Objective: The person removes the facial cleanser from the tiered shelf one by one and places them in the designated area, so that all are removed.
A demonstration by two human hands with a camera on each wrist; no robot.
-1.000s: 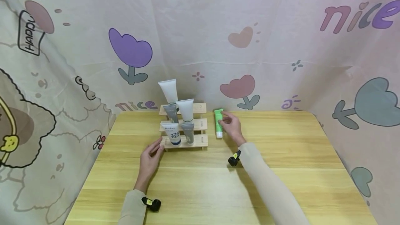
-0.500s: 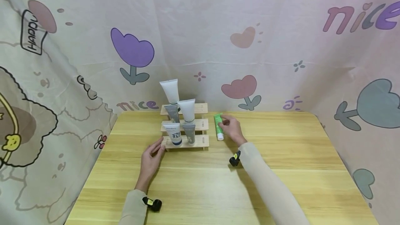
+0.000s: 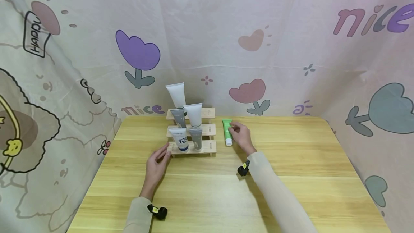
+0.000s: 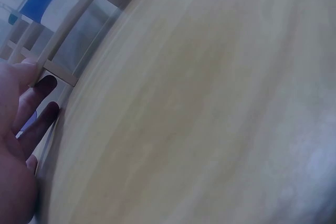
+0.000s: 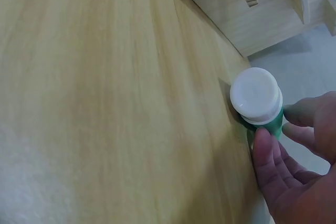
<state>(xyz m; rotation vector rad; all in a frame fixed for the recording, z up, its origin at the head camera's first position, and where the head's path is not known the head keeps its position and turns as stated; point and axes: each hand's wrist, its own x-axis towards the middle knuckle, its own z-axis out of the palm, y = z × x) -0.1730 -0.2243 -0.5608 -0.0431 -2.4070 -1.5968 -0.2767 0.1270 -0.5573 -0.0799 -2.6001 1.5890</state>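
In the head view, a three-step wooden rack (image 3: 207,147) bears several squeeze tubes standing on their caps. On its front step are a white tube with a dark blue cap (image 3: 179,138) and a grey tube (image 3: 196,139); behind them stand another grey tube (image 3: 179,118) and two white ones. My left hand (image 3: 156,164) holds the front step's left end, thumb and fingers at the board's corner. To the rack's right, my right hand (image 3: 242,136) pinches a green tube (image 3: 227,129), its white cap (image 5: 255,94) facing me, at or just above the tabletop.
The wooden table (image 3: 200,193) ends at a printed cloth backdrop (image 3: 200,46) just behind the rack. More cloth hangs at the left and right sides. Each wrist wears a small black camera, such as the right one (image 3: 243,168).
My right hand has brought the green tube slightly down and toward me, and its far end sits lower. My left hand keeps its place on the rack. The head view has shifted slightly.
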